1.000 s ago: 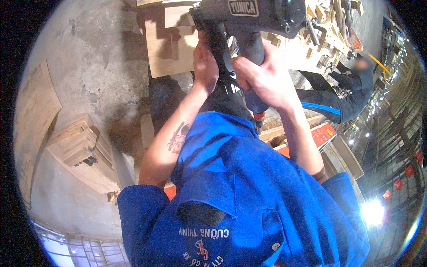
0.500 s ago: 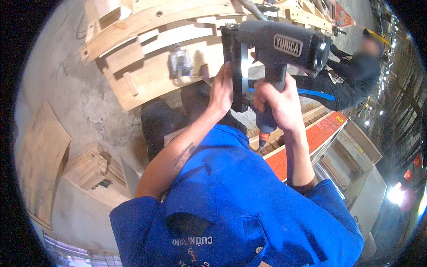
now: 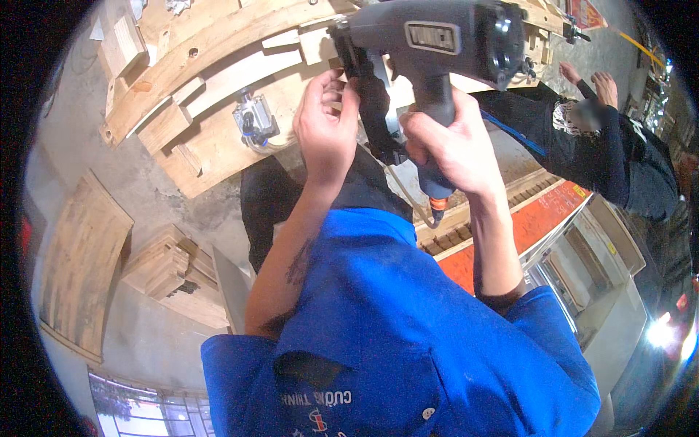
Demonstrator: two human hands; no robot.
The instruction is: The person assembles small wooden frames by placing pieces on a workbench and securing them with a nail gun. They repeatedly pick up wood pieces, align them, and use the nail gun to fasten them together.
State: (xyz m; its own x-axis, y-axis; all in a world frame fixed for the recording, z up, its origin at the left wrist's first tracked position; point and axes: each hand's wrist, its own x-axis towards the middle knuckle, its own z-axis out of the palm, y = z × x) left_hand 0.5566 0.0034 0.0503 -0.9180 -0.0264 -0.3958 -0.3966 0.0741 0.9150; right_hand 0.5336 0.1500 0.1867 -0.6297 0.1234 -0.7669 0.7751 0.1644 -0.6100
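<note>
My right hand (image 3: 455,146) is wrapped round the handle of a dark grey pneumatic nail gun (image 3: 378,29). An orange-and-black air fitting (image 3: 438,207) with a hose hangs below the handle. My left hand (image 3: 328,131) is beside the gun's long dark magazine (image 3: 371,102), its fingers loosely curled and thumb apart from them; I see nothing held in it. Whether the thumb touches the magazine I cannot tell. Behind the gun lies a wooden workbench (image 3: 218,164) with curved wooden strips along it. A metal clamp-like device (image 3: 255,120) is mounted on the bench, left of my left hand.
A red-orange panel (image 3: 524,226) and wooden slotted rail run along my right side. Stacked wood pieces (image 3: 164,269) and a wooden board (image 3: 84,262) are at the left. At the right, a co-worker in dark clothes (image 3: 619,160) has hands raised near the bench.
My left hand has shifted off the magazine's side, its fingers now curled near the gun's front. The gun has moved up and left in view. The co-worker's hands have come into view.
</note>
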